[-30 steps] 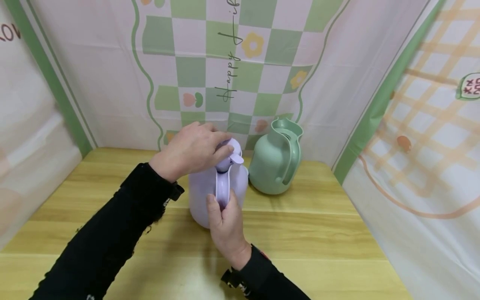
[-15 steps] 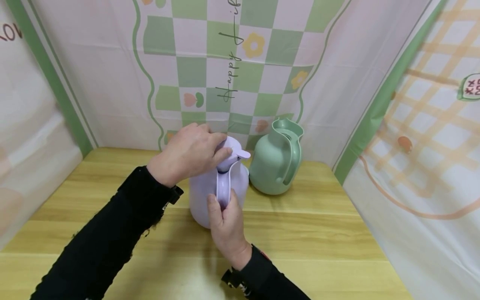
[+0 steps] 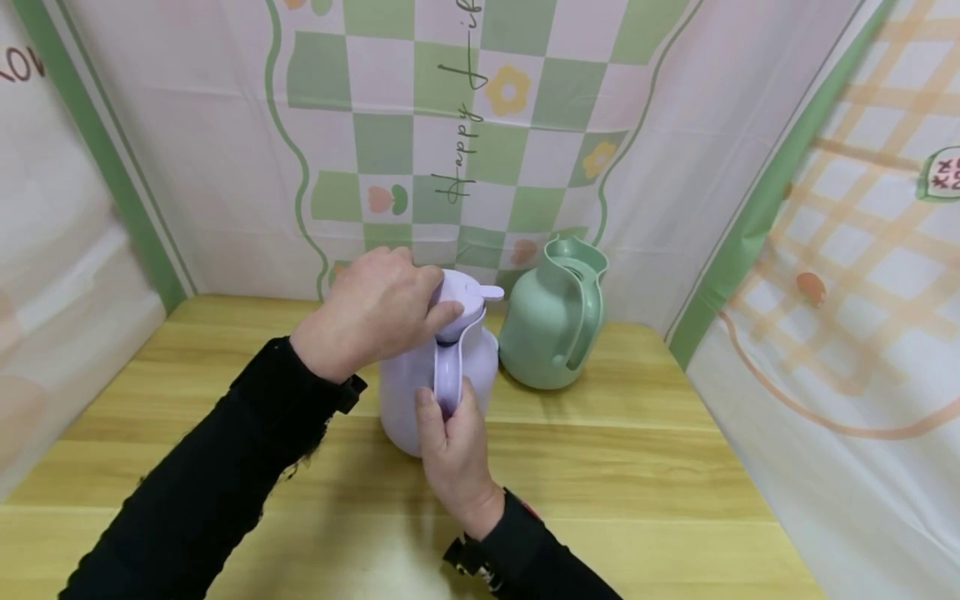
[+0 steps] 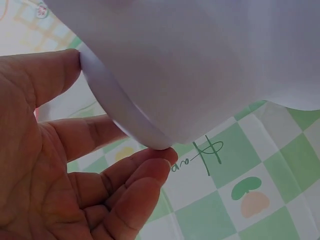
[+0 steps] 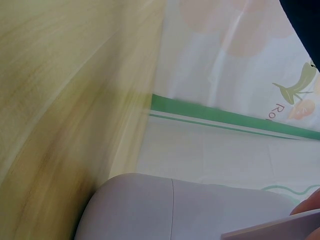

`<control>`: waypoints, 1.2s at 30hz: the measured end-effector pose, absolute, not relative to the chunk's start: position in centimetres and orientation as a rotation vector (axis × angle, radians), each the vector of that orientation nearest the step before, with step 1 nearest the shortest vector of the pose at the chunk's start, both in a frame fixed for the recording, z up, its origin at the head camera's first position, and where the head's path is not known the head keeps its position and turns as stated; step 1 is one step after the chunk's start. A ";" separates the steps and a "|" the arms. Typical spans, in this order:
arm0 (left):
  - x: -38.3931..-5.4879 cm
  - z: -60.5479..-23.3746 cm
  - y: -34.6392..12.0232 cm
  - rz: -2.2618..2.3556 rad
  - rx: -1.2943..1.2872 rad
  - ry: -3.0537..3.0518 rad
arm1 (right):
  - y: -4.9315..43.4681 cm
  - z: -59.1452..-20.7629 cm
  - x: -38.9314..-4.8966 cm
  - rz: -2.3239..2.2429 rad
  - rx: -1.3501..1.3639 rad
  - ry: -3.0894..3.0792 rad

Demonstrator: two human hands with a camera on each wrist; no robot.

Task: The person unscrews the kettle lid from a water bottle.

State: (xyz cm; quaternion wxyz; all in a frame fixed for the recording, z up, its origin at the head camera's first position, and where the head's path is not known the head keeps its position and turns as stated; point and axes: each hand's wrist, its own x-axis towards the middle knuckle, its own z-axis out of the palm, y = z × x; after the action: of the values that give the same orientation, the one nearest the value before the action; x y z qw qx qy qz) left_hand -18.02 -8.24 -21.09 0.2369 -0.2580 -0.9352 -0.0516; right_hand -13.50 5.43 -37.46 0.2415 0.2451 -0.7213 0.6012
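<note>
A lavender thermos jug (image 3: 401,404) stands upright on the wooden table. Its round lid (image 3: 463,293) has a small tab pointing right. My left hand (image 3: 371,312) reaches over the top and holds the lid, thumb on the near side; in the left wrist view, the thumb and fingertips (image 4: 167,155) are at the edge of a lavender rim. Lower down, my right hand (image 3: 457,454) grips the jug's handle (image 3: 447,375), thumb lying along it. The right wrist view shows the jug's lower body (image 5: 132,210) and a bit of a finger beside the handle.
Just right of the lavender jug and a little behind it is a green thermos jug (image 3: 536,337), its handle facing the near right. A patterned cloth (image 3: 382,142) hangs behind the table (image 3: 615,475), with more printed cloth at both sides.
The lid has turned under my left hand: its tab has swung from the near right to straight right. My right hand and the jug's body have stayed in place.
</note>
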 end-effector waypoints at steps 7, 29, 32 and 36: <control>-17.6 -20.9 -8.2 -0.117 -0.670 -2.576 | 5.5 -37.4 -13.6 1.672 0.693 -1.964; -18.4 -20.6 -8.8 -0.175 -0.805 -2.591 | 5.4 -37.4 -13.5 1.658 0.679 -1.971; -19.2 -20.6 -9.0 -0.275 -0.988 -2.614 | 5.4 -37.4 -13.5 1.666 0.675 -1.976; -20.2 -20.8 -9.1 -0.372 -1.085 -2.698 | 5.4 -37.5 -13.5 1.667 0.671 -1.973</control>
State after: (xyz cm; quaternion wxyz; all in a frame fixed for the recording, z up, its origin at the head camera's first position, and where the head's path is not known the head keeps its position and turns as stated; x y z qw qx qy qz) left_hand -20.23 -9.09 -20.84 0.1048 -0.3681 -0.9152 -0.1260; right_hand -13.47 5.37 -37.48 0.2340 0.2443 -0.7188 0.6074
